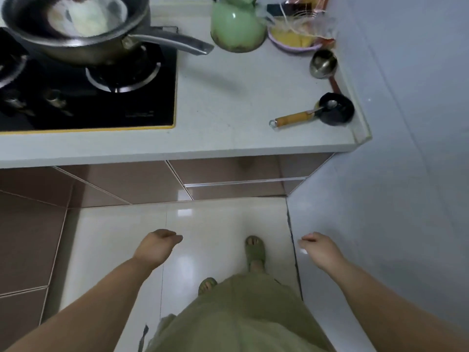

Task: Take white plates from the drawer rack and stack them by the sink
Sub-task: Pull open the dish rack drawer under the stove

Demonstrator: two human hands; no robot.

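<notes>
My left hand (156, 246) hangs low over the glossy floor, fingers loosely curled and holding nothing. My right hand (319, 247) is at the same height near the white wall, fingers apart and holding nothing. In front of me are brown cabinet fronts under the counter; a shut drawer front (236, 174) with a silver strip sits below the counter edge. No white plates, drawer rack or sink are in view.
The white counter (228, 102) carries a black gas hob (88, 97) with a metal pan (76, 29), a green kettle (237, 29), a metal ladle (323, 63) and a small wooden-handled pan (335, 107). A white wall (406, 148) closes the right side.
</notes>
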